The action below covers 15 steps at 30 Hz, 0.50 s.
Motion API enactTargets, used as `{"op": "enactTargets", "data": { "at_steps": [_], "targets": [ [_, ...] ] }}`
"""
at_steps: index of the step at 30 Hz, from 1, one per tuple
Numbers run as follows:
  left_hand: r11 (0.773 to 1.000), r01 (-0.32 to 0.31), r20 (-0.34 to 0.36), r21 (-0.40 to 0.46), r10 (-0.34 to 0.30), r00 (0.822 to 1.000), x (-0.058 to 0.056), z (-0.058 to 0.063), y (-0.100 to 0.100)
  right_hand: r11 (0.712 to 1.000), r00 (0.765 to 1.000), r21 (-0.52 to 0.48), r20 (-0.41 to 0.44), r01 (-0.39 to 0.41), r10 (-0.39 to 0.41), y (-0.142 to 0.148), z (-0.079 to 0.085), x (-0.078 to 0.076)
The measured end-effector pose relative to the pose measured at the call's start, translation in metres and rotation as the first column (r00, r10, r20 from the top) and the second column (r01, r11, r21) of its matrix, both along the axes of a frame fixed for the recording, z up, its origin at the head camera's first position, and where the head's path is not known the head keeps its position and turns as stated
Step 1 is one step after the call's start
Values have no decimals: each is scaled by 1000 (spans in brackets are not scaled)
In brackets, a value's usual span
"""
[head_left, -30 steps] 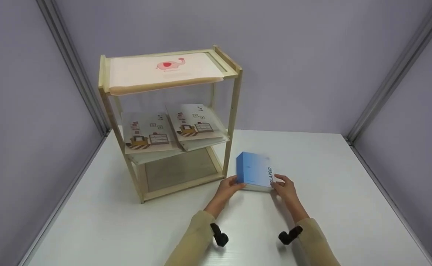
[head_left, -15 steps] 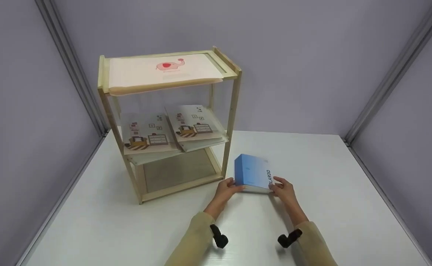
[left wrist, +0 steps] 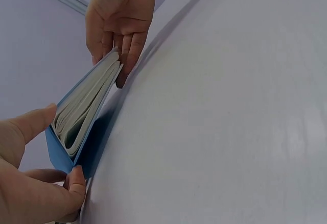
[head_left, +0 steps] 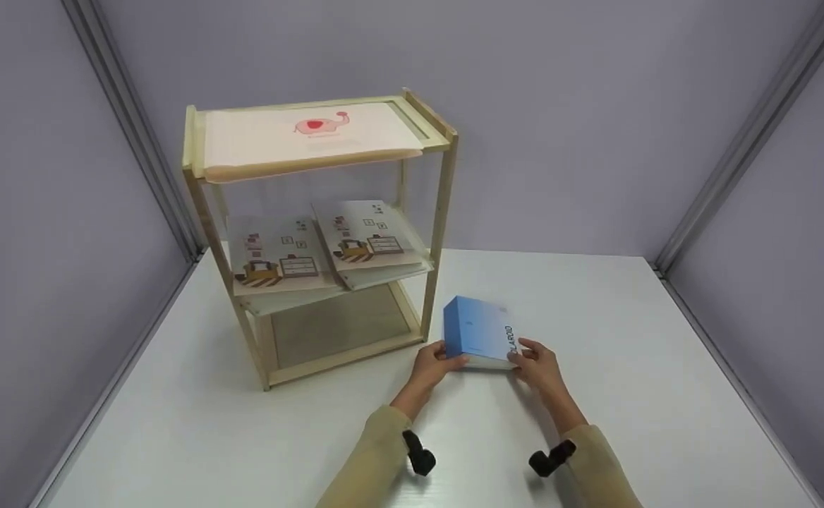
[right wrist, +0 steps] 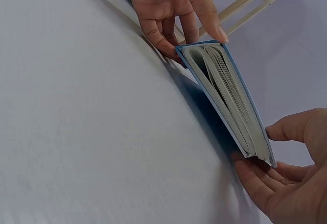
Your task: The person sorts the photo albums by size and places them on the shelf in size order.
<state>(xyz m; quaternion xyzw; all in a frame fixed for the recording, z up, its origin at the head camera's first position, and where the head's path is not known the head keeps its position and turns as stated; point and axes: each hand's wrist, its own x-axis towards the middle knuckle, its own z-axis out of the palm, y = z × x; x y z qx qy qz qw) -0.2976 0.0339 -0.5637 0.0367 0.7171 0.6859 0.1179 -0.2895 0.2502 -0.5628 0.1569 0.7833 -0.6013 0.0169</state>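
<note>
Both hands hold a blue photo album with dark lettering along its right side, close over the white table. At its spine, my left hand grips the near left corner, thumb on top and fingers below. My right hand pinches the near right corner the same way. In the left wrist view the album's thick white pages show between the covers, with a shadowed gap under the lower cover. The right wrist view shows the page edges fanned slightly apart. The fingers under the album are partly hidden.
A wooden shelf rack stands left of the album. Its top bears a white sheet with a pink elephant. Two printed booklets lie side by side on the middle shelf. Pale walls enclose the table.
The album has shifted slightly toward me and left, and its near edge looks a little raised. Both hands have kept their hold and moved with it.
</note>
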Motion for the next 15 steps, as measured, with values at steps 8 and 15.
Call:
{"op": "enactTargets", "data": {
  "at_steps": [8,15],
  "targets": [
    [998,-28,-24,-47,27,999,-3,-7,1,1000,1000,-14,2,-11,11,-3,-1,-1],
    [990,-38,-80,-135,28,996,-2,-6,0,999,999,-29,2,-39,40,-3,-7,0]
  ]
}}
